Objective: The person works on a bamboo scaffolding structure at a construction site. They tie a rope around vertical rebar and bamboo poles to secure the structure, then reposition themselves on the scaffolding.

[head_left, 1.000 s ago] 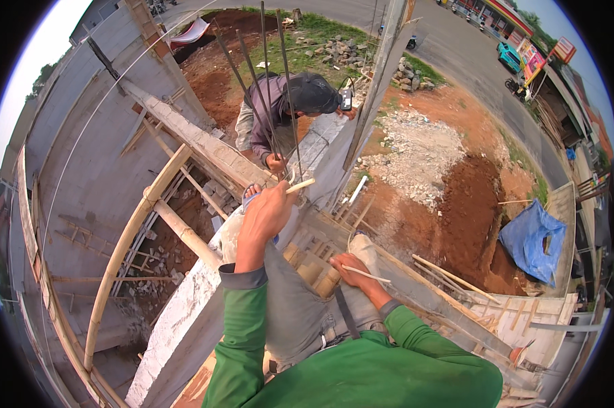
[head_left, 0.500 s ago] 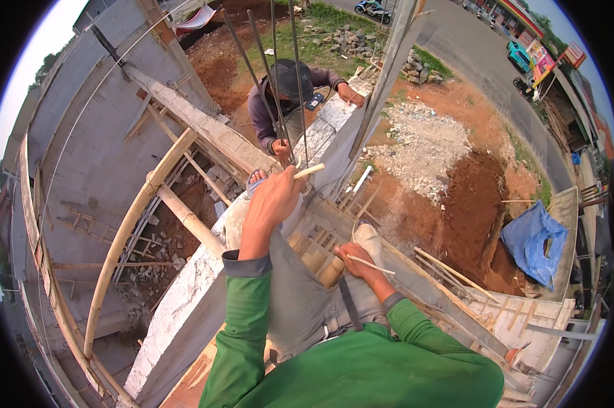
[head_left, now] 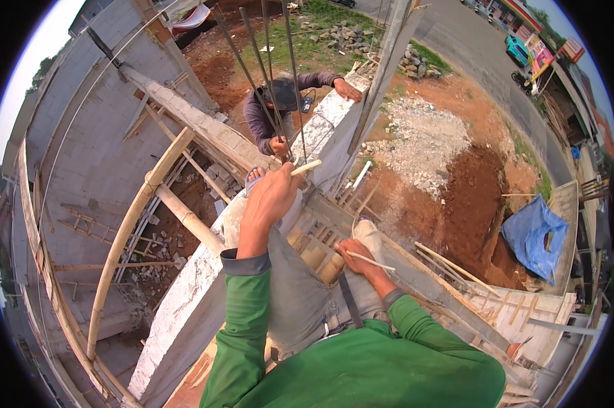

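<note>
Head view: we list a left hand [head_left: 271, 200], closed around a thick pale stick [head_left: 307, 167] near the steel rods [head_left: 292, 61], a grip that apparently leaves the projecting end free. Right hand [head_left: 358, 258], fingers curled about a thin pale stick [head_left: 376, 262], lower and well apart, perhaps to stay clear. Co-worker's hand [head_left: 278, 145], at the rods, seemingly steadying them; second co-worker's hand [head_left: 347, 90], laid on the white wall top [head_left: 328, 112], we judge for support. Bamboo pole [head_left: 190, 219], left of the left forearm, possibly bracing.

On your right you see a crumpled blue sheet [head_left: 537, 231] beside reddish soil [head_left: 471, 204], pale rubble [head_left: 429, 136] adjoining; far off, a teal vehicle [head_left: 516, 50], possibly a car.
</note>
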A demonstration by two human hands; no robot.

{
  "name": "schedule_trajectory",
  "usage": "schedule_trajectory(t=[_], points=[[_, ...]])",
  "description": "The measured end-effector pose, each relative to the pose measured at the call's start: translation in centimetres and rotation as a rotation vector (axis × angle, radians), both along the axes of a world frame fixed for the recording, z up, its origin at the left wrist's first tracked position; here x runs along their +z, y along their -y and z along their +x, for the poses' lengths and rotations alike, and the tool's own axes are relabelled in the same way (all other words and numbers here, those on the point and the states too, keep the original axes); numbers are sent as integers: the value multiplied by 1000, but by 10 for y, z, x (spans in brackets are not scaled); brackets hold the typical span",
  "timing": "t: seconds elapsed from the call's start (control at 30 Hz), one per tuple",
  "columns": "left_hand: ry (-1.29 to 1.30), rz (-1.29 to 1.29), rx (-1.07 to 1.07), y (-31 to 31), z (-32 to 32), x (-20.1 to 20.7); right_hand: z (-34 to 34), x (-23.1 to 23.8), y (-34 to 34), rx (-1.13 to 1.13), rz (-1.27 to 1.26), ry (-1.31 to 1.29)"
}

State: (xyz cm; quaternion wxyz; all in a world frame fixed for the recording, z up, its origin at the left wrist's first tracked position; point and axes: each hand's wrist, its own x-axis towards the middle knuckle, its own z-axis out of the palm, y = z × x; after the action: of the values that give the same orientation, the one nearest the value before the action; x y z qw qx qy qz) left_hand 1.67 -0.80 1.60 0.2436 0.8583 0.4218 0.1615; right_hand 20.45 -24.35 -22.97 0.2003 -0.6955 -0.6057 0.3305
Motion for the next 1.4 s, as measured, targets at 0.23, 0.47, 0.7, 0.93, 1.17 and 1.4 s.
schedule_trajectory(t=[0.23,0.47,0.7,0.93,1.17,1.4], points=[[-18,-8,11,0,2,2,0,0,-2,-8,-12,-6],[-25,-34,22,-2,5,1,18,4,-9,-114,86,-56],[7,-24,-9,-10,4,-4,206,71,-48,-601,187,283],[-3,-83,21,-4,1,7,270,176,81,-865,620,707],[-26,-109,16,-2,14,14,151,85,285,-881,-155,481],[-31,-6,154,-11,26,16,9,7,380,-1069,-211,134]])
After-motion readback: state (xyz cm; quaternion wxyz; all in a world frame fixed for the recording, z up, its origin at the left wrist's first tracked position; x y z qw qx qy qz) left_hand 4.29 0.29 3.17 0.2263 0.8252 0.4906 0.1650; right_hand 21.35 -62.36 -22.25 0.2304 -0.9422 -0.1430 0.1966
